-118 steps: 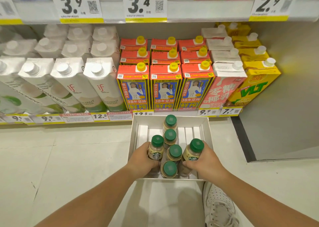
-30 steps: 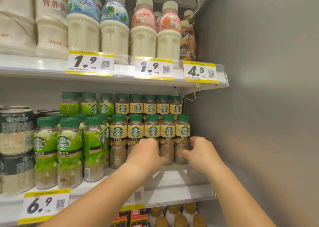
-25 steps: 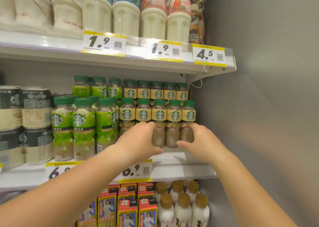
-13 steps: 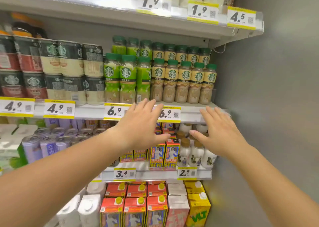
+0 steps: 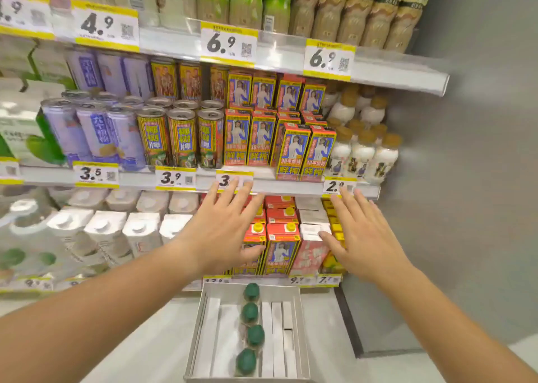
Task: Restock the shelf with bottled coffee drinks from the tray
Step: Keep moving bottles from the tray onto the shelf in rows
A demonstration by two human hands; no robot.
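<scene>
While four bottles wait in the tray, both hands hang empty between shelf and floor.

Nearest, the tray [image 5: 297, 336] sits on the floor with four green-capped coffee bottles [image 5: 249, 312] in one row, its other lanes bare. Above it, the left hand [image 5: 224, 231] and right hand [image 5: 361, 237] are spread flat, each grip open on nothing. Farthest, the top shelf [image 5: 401, 74] carries a row of shelved coffee bottles [image 5: 375, 13]; most of the restocking looks done, four bottles left.

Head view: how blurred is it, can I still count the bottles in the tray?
Head view: motion blur smears the left shelves and price tags; wide-angle bends the edges. Tray is soft, yet four green caps count in one row. Both hands open, empty.
</scene>
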